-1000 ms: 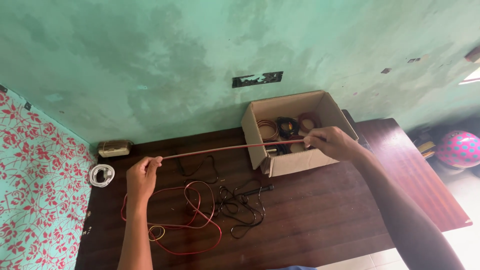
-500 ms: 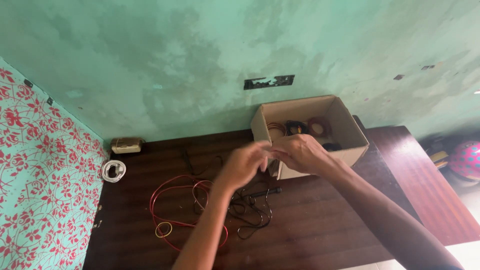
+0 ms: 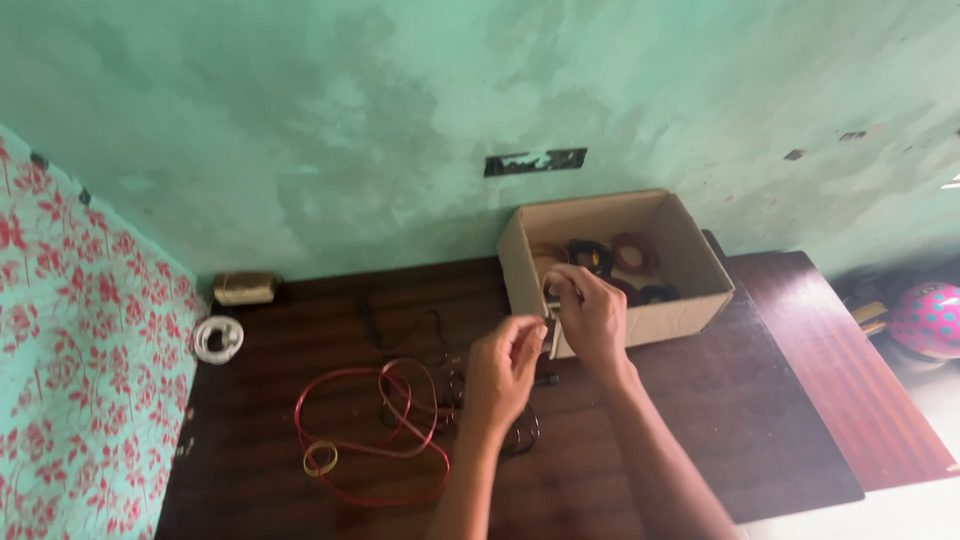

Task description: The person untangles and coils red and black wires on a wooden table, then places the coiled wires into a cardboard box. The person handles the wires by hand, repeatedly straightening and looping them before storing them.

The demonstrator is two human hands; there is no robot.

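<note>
Dark wooden table (image 3: 700,420) against a patchy green wall (image 3: 350,120), w/ an open cardboard box (image 3: 690,295) at the back holding several coiled wires, red-brown and black. Both hands meet at the box's near-left corner: right hand (image 3: 592,318) is closed, fingers curled round what looks like a small bundle of wire w/ a pale end piece, exact grip can't be made out; left hand (image 3: 503,368) sits just below-left, thumb and fingertips pinched together, prob. on the wire's run, though the strand itself is too blurred to see. Red wire (image 3: 370,440) lies in loose loops on the table, front-left of the hands, overlapping a tangle of black cable (image 3: 500,425). Risk, as judged: the loose loops and black tangle cross each other, so any pull could snag or drag both; the light box could also shift if bumped. Further off: white cable coil (image 3: 217,338) near the left edge, small beige block (image 3: 244,289) by the wall, yellow band (image 3: 321,459) among the red loops, pink dotted ball (image 3: 925,318) off to the right.
</note>
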